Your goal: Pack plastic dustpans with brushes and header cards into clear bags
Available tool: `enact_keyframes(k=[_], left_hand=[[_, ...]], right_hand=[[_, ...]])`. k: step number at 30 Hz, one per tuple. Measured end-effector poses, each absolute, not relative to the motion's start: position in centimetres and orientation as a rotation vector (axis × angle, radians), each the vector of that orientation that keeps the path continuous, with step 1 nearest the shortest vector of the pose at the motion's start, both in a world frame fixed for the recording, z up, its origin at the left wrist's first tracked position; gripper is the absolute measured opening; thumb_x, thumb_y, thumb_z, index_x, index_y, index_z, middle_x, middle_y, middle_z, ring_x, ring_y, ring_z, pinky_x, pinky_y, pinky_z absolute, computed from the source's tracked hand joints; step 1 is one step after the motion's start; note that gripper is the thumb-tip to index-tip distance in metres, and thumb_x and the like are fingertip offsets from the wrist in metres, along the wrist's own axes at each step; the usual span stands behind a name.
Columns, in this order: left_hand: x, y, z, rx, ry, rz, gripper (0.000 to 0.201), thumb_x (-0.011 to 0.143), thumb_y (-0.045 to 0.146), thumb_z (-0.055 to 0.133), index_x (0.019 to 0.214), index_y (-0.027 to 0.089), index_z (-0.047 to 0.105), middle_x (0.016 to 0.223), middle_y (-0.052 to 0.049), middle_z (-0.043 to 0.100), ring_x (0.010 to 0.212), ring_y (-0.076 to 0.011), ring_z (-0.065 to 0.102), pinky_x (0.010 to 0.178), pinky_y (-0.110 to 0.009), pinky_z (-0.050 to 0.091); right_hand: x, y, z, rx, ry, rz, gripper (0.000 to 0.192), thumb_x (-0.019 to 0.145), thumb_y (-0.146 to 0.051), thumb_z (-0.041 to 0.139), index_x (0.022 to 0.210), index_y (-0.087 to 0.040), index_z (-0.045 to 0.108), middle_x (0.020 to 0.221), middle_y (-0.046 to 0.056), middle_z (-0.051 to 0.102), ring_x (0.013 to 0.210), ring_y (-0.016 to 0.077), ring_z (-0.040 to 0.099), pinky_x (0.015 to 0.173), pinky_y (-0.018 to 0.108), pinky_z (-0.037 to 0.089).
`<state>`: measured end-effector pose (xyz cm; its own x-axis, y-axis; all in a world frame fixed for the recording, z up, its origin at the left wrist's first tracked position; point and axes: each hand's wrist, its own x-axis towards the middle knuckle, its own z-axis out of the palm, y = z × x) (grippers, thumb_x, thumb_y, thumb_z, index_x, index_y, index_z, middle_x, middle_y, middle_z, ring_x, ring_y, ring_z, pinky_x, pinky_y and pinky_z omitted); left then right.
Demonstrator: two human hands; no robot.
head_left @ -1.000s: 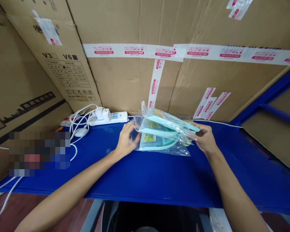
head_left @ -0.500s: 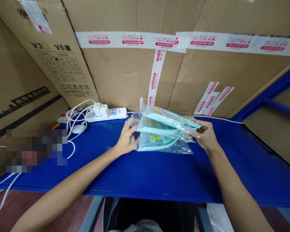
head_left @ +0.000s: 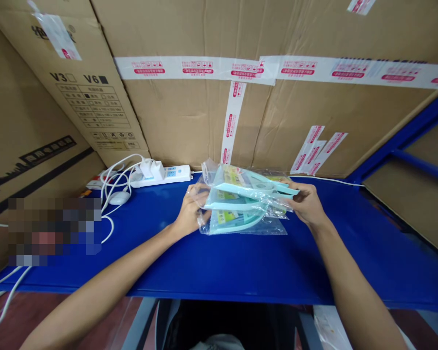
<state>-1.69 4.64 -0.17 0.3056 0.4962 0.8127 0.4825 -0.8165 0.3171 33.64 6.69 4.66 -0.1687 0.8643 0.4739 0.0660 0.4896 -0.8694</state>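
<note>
A small stack of mint-green plastic items (head_left: 241,204), each in a clear plastic bag with a yellow-green label, is held between my two hands over the blue table. Their kind is hard to make out; they have curved, angled rims. At the left end, my left hand (head_left: 193,210) has its fingers wrapped round the bags' edges, some fingertips hidden behind the film. My right hand (head_left: 307,200) pinches the narrow right end of the stack between thumb and fingers.
On the blue table (head_left: 219,272), a white power strip (head_left: 177,174) with plugs and tangled white cables (head_left: 109,182) sits at the back left. Taped cardboard (head_left: 182,116) walls the back and sides. A blue metal frame (head_left: 390,131) stands at right. One patch at left is blurred.
The stack has tilted slightly, showing more of the top item's face and label. Both hands keep their hold and have barely shifted. The camera view has moved a little.
</note>
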Motion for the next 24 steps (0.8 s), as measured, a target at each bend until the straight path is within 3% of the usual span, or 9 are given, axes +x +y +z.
enact_keyframes(k=[2, 4, 6, 8, 11, 13, 18, 24], left_hand=[[-1.6, 4.5, 0.0, 2.372, 1.022, 1.717, 0.025, 0.089, 0.03, 0.075, 0.111, 0.024, 0.063, 0.107, -0.008, 0.073, 0.102, -0.0269, 0.072, 0.09, -0.045, 0.057], [-1.5, 4.4, 0.2, 2.237, 0.977, 1.824, 0.043, 0.087, 0.028, 0.079, 0.122, 0.026, 0.053, 0.104, -0.004, 0.071, 0.091, -0.0218, 0.072, 0.083, -0.038, 0.057], [-1.5, 4.3, 0.4, 2.249, 0.904, 1.831, 0.058, 0.087, 0.028, 0.078, 0.134, 0.026, 0.045, 0.104, -0.004, 0.071, 0.09, -0.0215, 0.073, 0.084, -0.038, 0.057], [-1.5, 4.3, 0.6, 2.388, 0.905, 1.746, 0.05, 0.088, 0.026, 0.072, 0.133, 0.024, 0.05, 0.102, -0.005, 0.073, 0.093, -0.0243, 0.072, 0.088, -0.042, 0.055], [-1.7, 4.3, 0.9, 2.544, 0.959, 1.628, 0.019, 0.088, 0.021, 0.063, 0.107, 0.023, 0.064, 0.093, -0.006, 0.074, 0.09, -0.0264, 0.07, 0.088, -0.044, 0.052], [-1.7, 4.3, 0.9, 2.56, 0.956, 1.615, 0.013, 0.087, 0.02, 0.062, 0.099, 0.023, 0.065, 0.087, -0.005, 0.074, 0.085, -0.0261, 0.069, 0.086, -0.044, 0.051], [-1.7, 4.4, 0.9, 2.525, 0.999, 1.584, 0.037, 0.083, 0.024, 0.065, 0.12, 0.023, 0.067, 0.094, -0.005, 0.077, 0.086, -0.0261, 0.068, 0.089, -0.045, 0.053], [-1.8, 4.9, -0.1, 2.587, 0.956, 1.393, 0.047, 0.075, 0.02, 0.06, 0.121, 0.022, 0.071, 0.101, -0.008, 0.076, 0.098, -0.0309, 0.071, 0.094, -0.047, 0.054]], right_hand=[[34.3, 6.9, 4.7, -0.802, -1.618, 0.853, 0.045, 0.056, -0.043, 0.104, 0.059, -0.023, 0.064, 0.085, 0.004, 0.076, 0.078, 0.0229, 0.067, 0.069, 0.033, 0.054], [34.9, 7.0, 4.8, -0.8, -1.651, 0.837, 0.044, 0.058, -0.041, 0.103, 0.059, -0.023, 0.064, 0.086, 0.004, 0.075, 0.08, 0.0232, 0.068, 0.071, 0.033, 0.054], [35.3, 7.0, 5.0, -0.817, -1.69, 0.829, 0.045, 0.058, -0.041, 0.104, 0.058, -0.022, 0.063, 0.087, 0.005, 0.075, 0.081, 0.0237, 0.068, 0.072, 0.034, 0.054], [35.5, 7.0, 5.1, -0.849, -1.711, 0.822, 0.046, 0.057, -0.043, 0.104, 0.057, -0.022, 0.063, 0.089, 0.006, 0.075, 0.082, 0.0246, 0.067, 0.072, 0.035, 0.055], [35.4, 6.7, 5.3, -0.88, -1.714, 0.825, 0.049, 0.057, -0.05, 0.103, 0.057, -0.022, 0.061, 0.088, 0.007, 0.075, 0.082, 0.0251, 0.067, 0.071, 0.035, 0.055], [35.3, 6.7, 5.4, -0.881, -1.717, 0.839, 0.051, 0.059, -0.053, 0.101, 0.056, -0.022, 0.06, 0.084, 0.006, 0.073, 0.078, 0.0234, 0.066, 0.068, 0.034, 0.053], [35.2, 6.8, 5.2, -0.869, -1.706, 0.841, 0.054, 0.057, -0.055, 0.102, 0.056, -0.023, 0.059, 0.079, 0.004, 0.071, 0.076, 0.023, 0.065, 0.068, 0.035, 0.053], [34.9, 6.8, 5.2, -0.863, -1.751, 0.862, 0.053, 0.055, -0.054, 0.103, 0.055, -0.022, 0.06, 0.083, 0.005, 0.074, 0.079, 0.0238, 0.067, 0.071, 0.035, 0.053]])
